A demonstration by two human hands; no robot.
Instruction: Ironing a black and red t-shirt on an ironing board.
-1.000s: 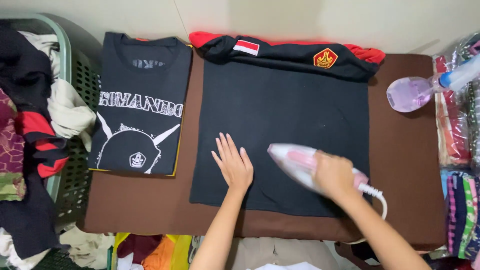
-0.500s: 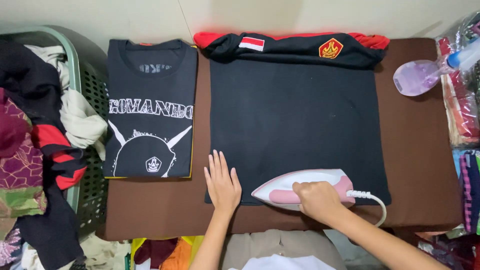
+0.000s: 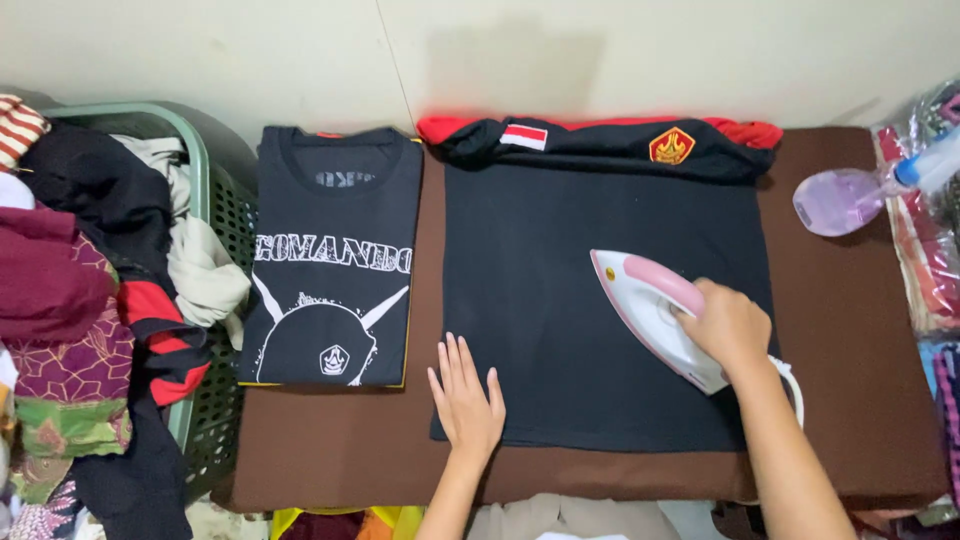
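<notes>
Under my right hand (image 3: 732, 325), closed around its handle, the pink-and-white iron (image 3: 650, 310) now sits higher on the black shirt (image 3: 580, 260) than before, nose pointing up-left; my left hand (image 3: 467, 398) still presses open-palmed on the shirt's lower-left corner.

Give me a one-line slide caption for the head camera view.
Right hand grips pink-and-white iron on black shirt; left hand flattens its hem.

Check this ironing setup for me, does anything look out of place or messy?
Mostly tidy. The spray bottle lies on its side at the board's right end, and clothes spill over the green laundry basket. The iron sits flat on the black shirt.
</notes>
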